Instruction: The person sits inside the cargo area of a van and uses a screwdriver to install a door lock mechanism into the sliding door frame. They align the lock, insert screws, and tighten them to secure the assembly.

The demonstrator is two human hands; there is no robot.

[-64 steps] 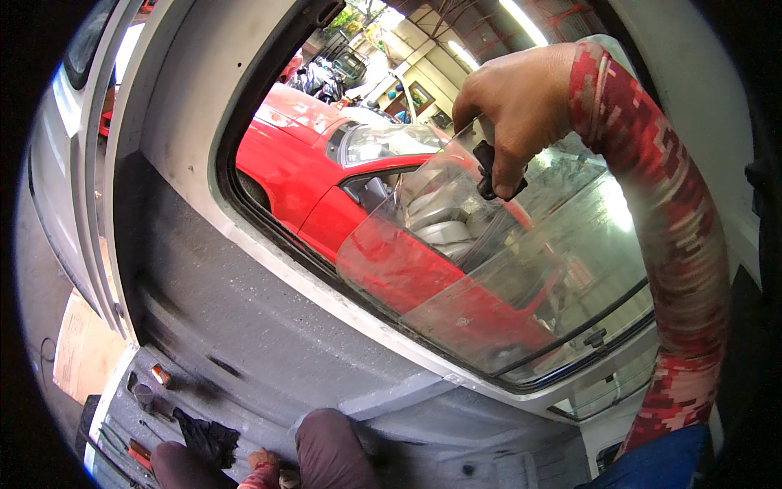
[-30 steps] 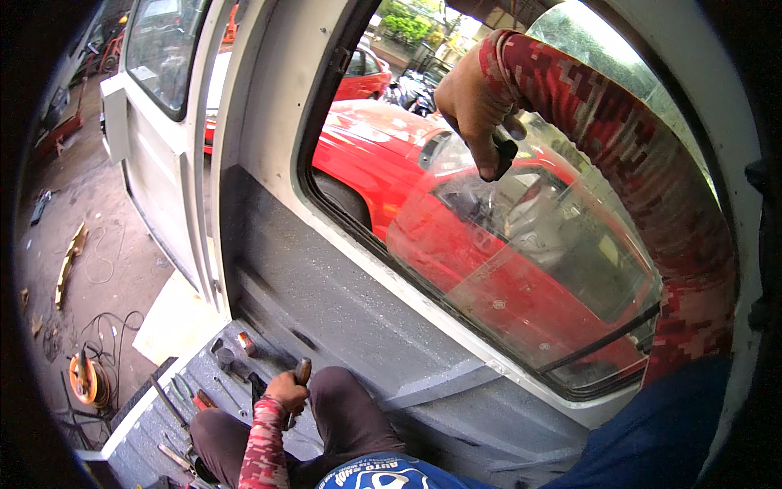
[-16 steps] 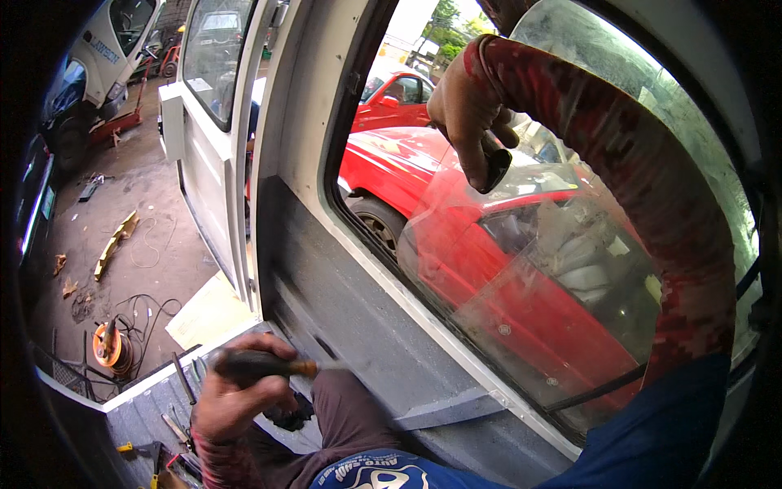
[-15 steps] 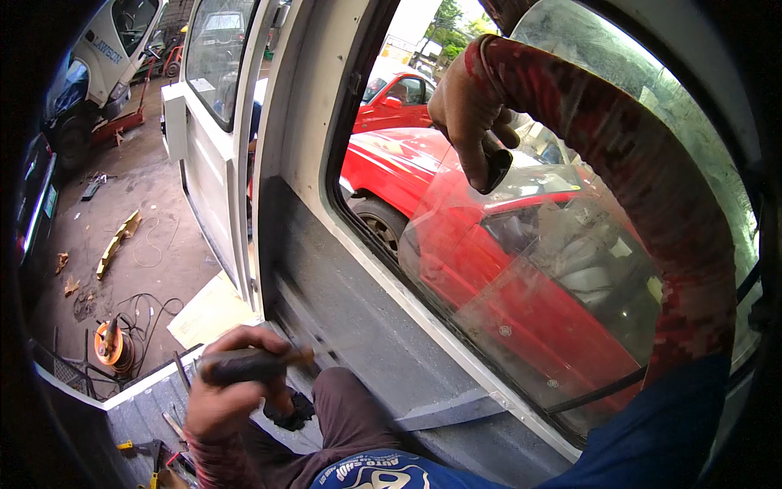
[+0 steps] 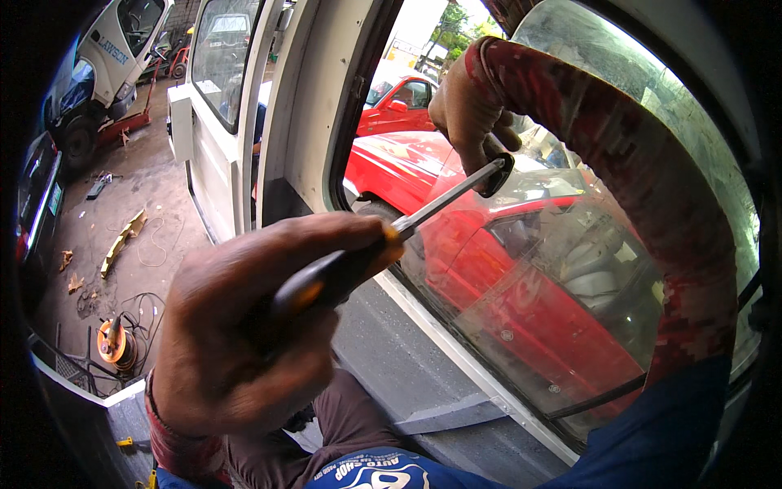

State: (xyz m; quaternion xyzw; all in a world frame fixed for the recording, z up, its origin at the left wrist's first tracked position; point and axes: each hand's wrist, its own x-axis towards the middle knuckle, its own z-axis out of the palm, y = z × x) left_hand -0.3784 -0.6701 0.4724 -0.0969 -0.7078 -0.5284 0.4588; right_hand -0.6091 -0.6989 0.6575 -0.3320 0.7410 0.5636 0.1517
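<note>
At 8 o'clock, left hand (image 5: 244, 326) grips screwdriver (image 5: 338, 273), tip over black fitting (image 5: 499, 181) at 2, contact unclear; right hand (image 5: 468, 110), 1 o'clock, pinches fitting by glass pane (image 5: 529, 326), 4 o'clock; red car (image 5: 399, 169) beyond.

Screwdriver shaft (image 5: 448, 198): smooth, shiny metal
Screwdriver handle (image 5: 330, 281): smooth plastic
Window pane (image 5: 529, 301): smudged, glossy glass
Right sleeve (image 5: 619, 122): matt cloth

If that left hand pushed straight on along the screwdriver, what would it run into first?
Probably the small black part in the right hand: the tip of the screwdriver overlaps it in view, though whether they touch is unclear.
</note>
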